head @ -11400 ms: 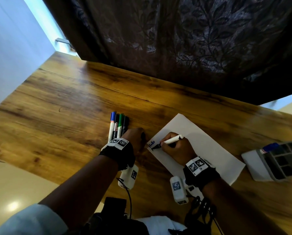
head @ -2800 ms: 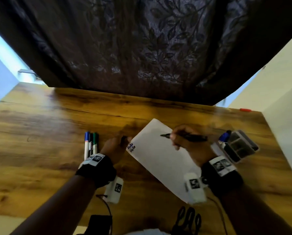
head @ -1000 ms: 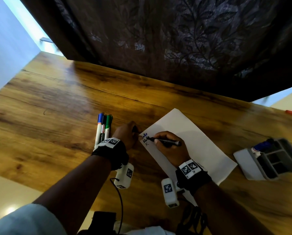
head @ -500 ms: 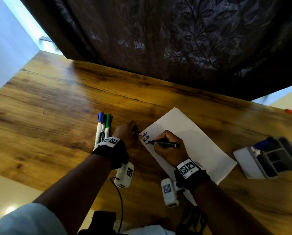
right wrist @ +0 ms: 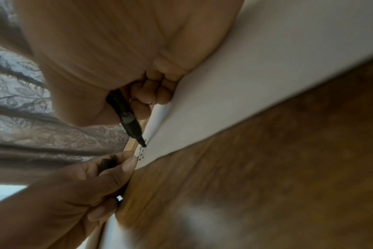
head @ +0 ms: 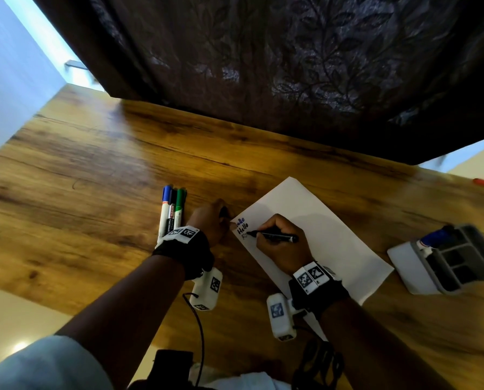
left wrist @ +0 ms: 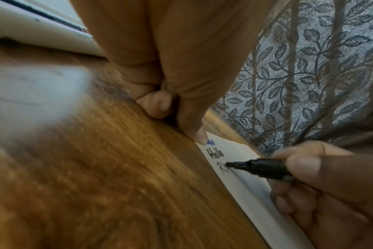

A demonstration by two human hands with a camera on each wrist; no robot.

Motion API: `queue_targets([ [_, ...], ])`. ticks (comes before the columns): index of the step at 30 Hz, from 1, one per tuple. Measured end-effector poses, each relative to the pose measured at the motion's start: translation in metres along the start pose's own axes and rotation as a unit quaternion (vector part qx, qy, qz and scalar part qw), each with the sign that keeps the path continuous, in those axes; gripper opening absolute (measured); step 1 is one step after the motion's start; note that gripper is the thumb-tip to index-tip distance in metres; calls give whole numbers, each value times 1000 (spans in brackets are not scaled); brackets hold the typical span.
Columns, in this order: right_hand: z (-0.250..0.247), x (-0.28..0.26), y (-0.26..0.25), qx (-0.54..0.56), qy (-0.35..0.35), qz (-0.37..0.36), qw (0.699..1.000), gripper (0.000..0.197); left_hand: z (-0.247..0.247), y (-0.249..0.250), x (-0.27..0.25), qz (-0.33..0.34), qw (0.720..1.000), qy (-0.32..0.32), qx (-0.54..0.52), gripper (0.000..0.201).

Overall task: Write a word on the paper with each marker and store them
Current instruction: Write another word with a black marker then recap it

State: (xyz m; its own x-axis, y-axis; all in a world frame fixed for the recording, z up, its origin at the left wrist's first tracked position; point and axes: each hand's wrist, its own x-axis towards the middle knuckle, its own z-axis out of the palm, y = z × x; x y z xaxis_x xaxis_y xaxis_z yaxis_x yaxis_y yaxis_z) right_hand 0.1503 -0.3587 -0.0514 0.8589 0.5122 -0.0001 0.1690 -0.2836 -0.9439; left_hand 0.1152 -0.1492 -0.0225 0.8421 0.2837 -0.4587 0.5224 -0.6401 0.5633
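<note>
Marker (head: 274, 236), black, pinched in right hand (head: 281, 246) fingers, tip touching paper (head: 319, 235) near left corner under "Hello". Left hand (head: 211, 219) curled round dark cap (right wrist: 106, 162), thumb tip pressing paper corner. Three markers (head: 171, 209) left of it on table (head: 94, 192).

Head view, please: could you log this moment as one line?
right hand: grips black marker, tip on paper | left hand: holds cap, pins paper corner | third word begun
</note>
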Motion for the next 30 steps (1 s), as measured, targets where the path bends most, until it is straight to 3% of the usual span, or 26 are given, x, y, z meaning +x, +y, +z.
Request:
queue_targets([
  [30, 0, 1, -1, -23, 39, 6, 999, 15, -2, 3, -3, -4, 1000, -1, 1, 25],
])
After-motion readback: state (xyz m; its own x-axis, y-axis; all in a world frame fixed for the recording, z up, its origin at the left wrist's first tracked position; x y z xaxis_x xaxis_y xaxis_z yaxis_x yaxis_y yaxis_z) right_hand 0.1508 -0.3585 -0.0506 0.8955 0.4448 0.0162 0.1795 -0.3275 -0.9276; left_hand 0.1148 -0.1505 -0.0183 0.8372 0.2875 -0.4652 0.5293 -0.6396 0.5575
